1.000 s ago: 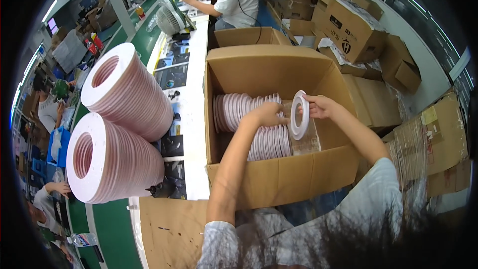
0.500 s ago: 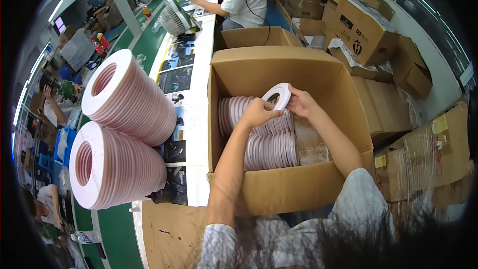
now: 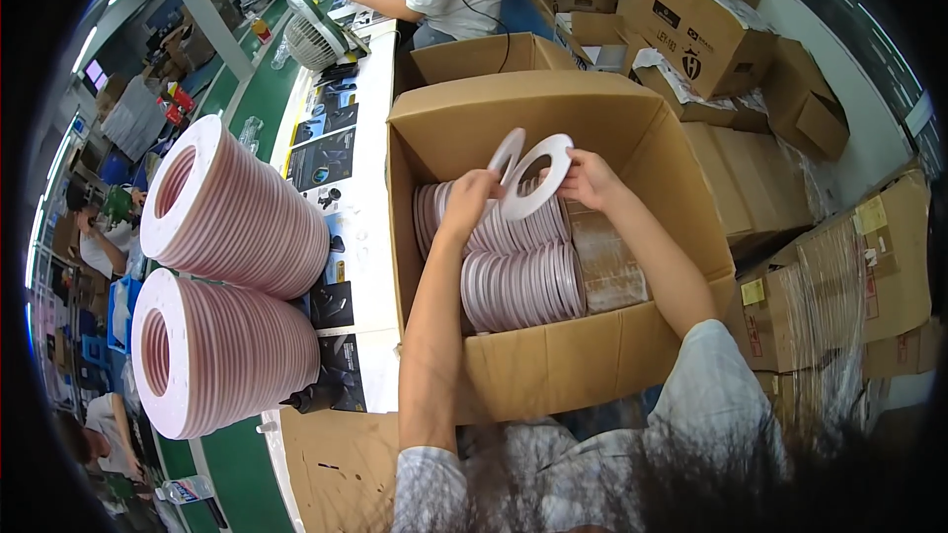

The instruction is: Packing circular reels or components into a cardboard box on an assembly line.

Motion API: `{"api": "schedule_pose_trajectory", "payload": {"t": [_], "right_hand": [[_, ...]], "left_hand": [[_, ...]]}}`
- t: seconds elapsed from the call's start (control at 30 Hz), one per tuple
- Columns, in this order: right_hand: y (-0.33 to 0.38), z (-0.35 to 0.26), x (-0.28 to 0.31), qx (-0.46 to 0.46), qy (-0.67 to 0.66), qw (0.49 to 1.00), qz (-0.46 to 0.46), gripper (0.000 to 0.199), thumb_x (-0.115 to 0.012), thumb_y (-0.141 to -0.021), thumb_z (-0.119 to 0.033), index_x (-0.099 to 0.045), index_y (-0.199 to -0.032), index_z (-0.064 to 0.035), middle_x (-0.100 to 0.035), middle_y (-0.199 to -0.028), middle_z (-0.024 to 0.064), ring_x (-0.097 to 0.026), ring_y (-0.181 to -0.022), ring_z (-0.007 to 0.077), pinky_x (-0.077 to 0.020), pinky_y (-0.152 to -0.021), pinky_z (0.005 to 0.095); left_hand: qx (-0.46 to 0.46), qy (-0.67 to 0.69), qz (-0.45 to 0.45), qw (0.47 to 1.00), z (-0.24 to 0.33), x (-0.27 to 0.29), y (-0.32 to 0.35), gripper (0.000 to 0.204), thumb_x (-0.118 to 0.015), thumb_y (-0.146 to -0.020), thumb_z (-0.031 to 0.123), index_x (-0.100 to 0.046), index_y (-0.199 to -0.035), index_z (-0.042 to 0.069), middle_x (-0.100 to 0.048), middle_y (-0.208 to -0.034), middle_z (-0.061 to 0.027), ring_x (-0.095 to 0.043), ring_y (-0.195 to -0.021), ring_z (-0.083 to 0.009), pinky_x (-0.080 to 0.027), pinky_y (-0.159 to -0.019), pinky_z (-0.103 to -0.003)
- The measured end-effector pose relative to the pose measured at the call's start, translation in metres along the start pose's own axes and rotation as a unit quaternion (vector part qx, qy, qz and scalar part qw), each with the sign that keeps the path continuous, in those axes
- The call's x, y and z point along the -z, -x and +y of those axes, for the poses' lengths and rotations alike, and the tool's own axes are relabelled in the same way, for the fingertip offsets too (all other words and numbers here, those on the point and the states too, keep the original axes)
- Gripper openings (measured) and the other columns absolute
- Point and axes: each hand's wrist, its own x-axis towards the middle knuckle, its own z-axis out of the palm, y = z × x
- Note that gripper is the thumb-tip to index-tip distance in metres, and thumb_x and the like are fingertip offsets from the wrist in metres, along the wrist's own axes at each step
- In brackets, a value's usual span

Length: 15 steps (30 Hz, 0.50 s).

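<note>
fingers [image 3: 583, 173]: right hand [image 3: 592, 181] pinches white ring [image 3: 538, 176] at its right rim | left hand [image 3: 472, 195] closed on second ring [image 3: 506, 153], just left | both tilted above ring stacks [image 3: 518, 281] in open cardboard box [image 3: 583, 355] | head view only

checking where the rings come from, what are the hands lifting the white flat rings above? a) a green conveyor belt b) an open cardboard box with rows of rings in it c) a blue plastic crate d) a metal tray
b: the left hand and right hand hold the white flat rings over the open cardboard box, with rows of pinkish rings stacked on edge inside it.
</note>
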Motion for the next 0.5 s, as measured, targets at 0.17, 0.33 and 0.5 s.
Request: {"api": "schedule_pose_trajectory", "payload": {"t": [0.17, 0.33, 0.5], "right_hand": [[-0.004, -0.019, 0.023, 0.13, -0.076, 0.987, 0.062, 0.052, -0.035, -0.086, -0.05, -0.052, -0.098, -0.0018, -0.049, -0.065, 0.0081, -0.053, -0.058, 0.0243, -0.053, -0.065, 0.0454], [0.015, -0.025, 0.023, 0.066, 0.148, 0.98, 0.118, 0.031, -0.075, -0.077, -0.027, -0.062, -0.084, 0.0003, -0.053, -0.06, 0.0026, -0.048, -0.047, 0.0121, -0.0504, -0.055, 0.0291], [0.026, -0.044, 0.003, 0.431, 0.152, 0.875, 0.161, 0.021, -0.072, -0.078, -0.02, -0.067, -0.078, -0.0001, -0.062, -0.067, 0.0054, -0.056, -0.059, 0.0095, -0.047, -0.058, 0.0254]], "left_hand": [[0.016, 0.058, 0.124, 0.99, 0.0, 0.006, -0.002, 0.052, -0.051, -0.092, 0.045, -0.064, -0.077, -0.003, -0.055, -0.059, -0.0043, -0.053, -0.052, -0.0132, -0.042, -0.052, -0.03], [0.009, -0.049, 0.14, 0.989, 0.0, 0.002, 0.001, 0.058, -0.055, -0.09, 0.048, -0.064, -0.065, -0.004, -0.055, -0.053, -0.0062, -0.055, -0.05, -0.0132, -0.043, -0.05, -0.03], [0.024, -0.08, 0.163, 0.983, 0.004, 0.002, 0.006, 0.067, -0.039, -0.096, 0.047, -0.064, -0.062, -0.006, -0.057, -0.05, -0.0126, -0.06, -0.048, -0.0213, -0.047, -0.053, -0.035]]}}
